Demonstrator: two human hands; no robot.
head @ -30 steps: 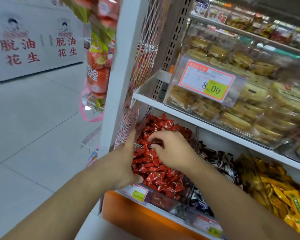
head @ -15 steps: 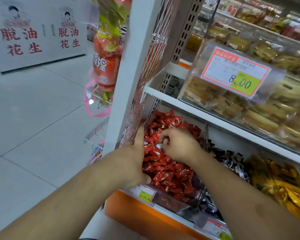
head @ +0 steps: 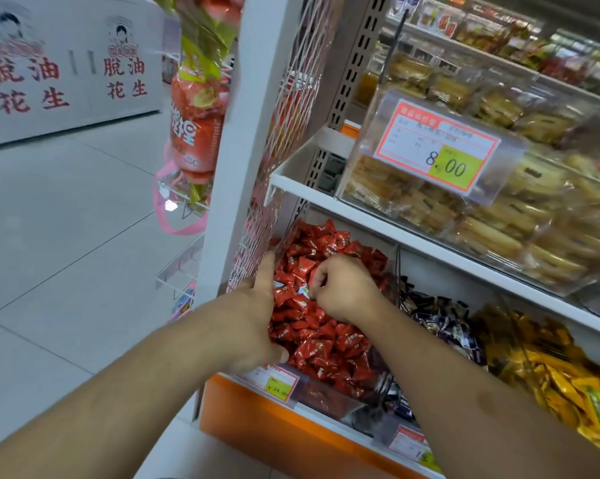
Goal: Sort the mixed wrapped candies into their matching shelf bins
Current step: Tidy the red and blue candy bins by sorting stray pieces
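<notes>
So we're picking through the red bin [head: 329, 402], the leftmost one, with the dark candies [head: 443, 316] right of it and the yellow ones [head: 568, 375] further right. Left hand [head: 257, 319] is bracing the bin's left wall, fingers straight. Right hand [head: 343, 288] is curling down into the red candies [head: 322, 340], seemingly pinching something; can't tell what. Next I'd guess: lift the stray out, carry it right.

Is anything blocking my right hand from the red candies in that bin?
Nothing visible does. The right hand is already down among the red candies, fingers curled into the pile, while the left hand rests on the bin's left side.
</notes>
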